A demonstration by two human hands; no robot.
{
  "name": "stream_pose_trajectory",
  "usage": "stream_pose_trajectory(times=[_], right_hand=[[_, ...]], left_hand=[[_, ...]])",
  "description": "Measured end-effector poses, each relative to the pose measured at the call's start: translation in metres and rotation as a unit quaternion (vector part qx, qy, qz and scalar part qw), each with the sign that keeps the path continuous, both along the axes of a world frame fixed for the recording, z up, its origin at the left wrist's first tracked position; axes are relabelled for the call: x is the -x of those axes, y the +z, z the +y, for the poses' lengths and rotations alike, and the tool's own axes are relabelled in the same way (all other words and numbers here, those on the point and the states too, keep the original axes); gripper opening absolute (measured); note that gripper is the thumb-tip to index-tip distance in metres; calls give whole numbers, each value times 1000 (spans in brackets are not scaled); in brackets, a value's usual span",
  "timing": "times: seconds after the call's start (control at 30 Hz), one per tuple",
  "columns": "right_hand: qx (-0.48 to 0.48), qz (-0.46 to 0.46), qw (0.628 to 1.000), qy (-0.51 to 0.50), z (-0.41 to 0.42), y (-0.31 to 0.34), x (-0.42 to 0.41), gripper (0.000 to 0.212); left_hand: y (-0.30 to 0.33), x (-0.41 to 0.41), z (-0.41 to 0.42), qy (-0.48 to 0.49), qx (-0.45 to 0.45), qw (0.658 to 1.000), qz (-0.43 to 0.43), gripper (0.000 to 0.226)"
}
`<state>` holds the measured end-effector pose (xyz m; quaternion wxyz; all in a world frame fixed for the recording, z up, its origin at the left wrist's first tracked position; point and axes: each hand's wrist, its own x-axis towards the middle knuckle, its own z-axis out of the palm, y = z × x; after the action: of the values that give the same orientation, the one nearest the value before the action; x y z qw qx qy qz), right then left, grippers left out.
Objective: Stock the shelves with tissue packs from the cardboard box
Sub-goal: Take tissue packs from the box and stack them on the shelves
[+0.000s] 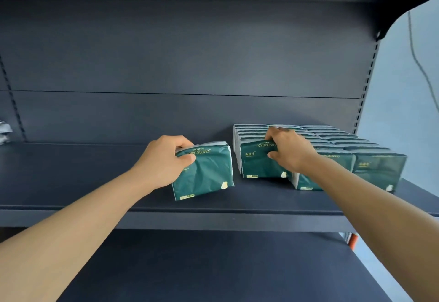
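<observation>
Here, the person's left hand [164, 159] is gripping a green tissue pack [204, 171] at its top corner, thumb in front and fingers curled behind, holding it upright with its bottom edge on the dark shelf [95, 182]. Just beside it, the right hand [288, 152] is pinching the top of the front pack [259, 161] in the left row, thumb on its face. The stocked rows [332, 140] are standing upright, filling the shelf's right end.

Shop aisle, dark metal gondola shelf [213, 206], slotted uprights [363, 92], rows of tissue packs [332, 144]
</observation>
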<state>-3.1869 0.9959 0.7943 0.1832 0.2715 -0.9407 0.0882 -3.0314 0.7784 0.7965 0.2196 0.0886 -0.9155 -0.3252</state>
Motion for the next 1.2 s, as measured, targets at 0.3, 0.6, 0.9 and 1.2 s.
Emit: stream_pose_trajectory(times=[0.3, 0.6, 0.9, 1.2], right_hand=[[-104, 127, 984, -71, -5, -25, 9, 49], [35, 112, 992, -55, 27, -11, -15, 53], [67, 82, 994, -31, 82, -5, -22, 52], [15, 77, 997, -1, 85, -26, -9, 67]], left_hand=[[-3, -3, -12, -12, -1, 1000, -3, 14], [-5, 24, 28, -63, -17, 997, 38, 14], [-26, 96, 97, -25, 74, 992, 103, 20], [-63, 101, 97, -23, 77, 988, 129, 67]])
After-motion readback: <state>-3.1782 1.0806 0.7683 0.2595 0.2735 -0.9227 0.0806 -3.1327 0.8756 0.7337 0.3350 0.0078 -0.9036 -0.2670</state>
